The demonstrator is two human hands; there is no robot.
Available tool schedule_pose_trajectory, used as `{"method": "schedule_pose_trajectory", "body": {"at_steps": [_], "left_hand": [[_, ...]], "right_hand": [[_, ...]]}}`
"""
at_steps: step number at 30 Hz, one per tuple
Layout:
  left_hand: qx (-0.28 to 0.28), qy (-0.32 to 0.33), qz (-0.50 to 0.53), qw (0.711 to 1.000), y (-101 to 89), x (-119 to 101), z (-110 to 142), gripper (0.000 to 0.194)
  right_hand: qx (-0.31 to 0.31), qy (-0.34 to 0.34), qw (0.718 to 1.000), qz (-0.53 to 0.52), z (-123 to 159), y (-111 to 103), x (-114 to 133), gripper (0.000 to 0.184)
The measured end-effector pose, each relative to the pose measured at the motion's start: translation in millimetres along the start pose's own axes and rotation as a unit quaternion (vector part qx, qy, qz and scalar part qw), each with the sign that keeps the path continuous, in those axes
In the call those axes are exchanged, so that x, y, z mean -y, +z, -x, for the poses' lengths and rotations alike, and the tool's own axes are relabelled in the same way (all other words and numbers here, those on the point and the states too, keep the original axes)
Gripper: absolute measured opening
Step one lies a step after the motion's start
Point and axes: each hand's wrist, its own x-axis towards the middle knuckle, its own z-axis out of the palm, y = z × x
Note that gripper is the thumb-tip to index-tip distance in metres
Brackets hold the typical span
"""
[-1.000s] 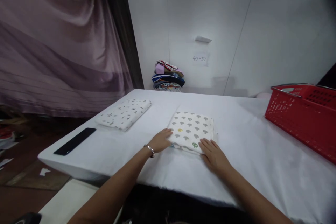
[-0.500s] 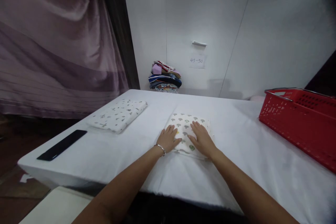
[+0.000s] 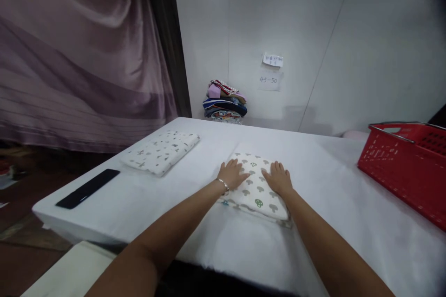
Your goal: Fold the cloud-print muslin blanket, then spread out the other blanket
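A folded white cloth (image 3: 256, 190) printed with grey and green mushrooms lies flat on the white-covered table (image 3: 167, 222). My left hand (image 3: 233, 175) rests on its left side, palm down with the fingers stretched out, and a silvery bracelet circles the wrist. Across from it, my right hand (image 3: 278, 178) lies flat on the cloth's right side, fingers extended. Neither hand grips the fabric. Farther left on the table is a second folded white cloth (image 3: 162, 153) with a small scattered print.
A black flat object (image 3: 88, 189) lies near the table's left edge. At the right stands a red plastic basket (image 3: 404, 171) with a metal handle. Behind the table rises a stack of folded fabrics (image 3: 226, 102) by the wall. A pinkish curtain (image 3: 76, 46) hangs at left.
My hands have slid toward the far part of the mushroom cloth and sit farther apart, so more of its near part shows. The whole view has shifted slightly.
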Motion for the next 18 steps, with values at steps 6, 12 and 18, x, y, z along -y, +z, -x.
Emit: {"method": "schedule_pose_trajectory", "body": {"at_steps": [6, 12, 18], "left_hand": [[0.049, -0.032, 0.043, 0.997, 21.1, 14.8, -43.1, 0.072], [0.047, -0.029, 0.066, 0.996, 34.2, 26.0, -44.3, 0.076], [0.052, -0.034, 0.078, 0.995, 20.2, 19.6, -37.5, 0.069]], "right_hand": [[-0.001, -0.002, 1.0, -0.009, 2.3, -0.3, -2.0, 0.07], [-0.008, -0.009, 0.999, -0.044, -2.2, 1.7, -4.9, 0.07], [-0.032, -0.033, 0.989, -0.139, 3.1, 3.1, -21.3, 0.061]]}}
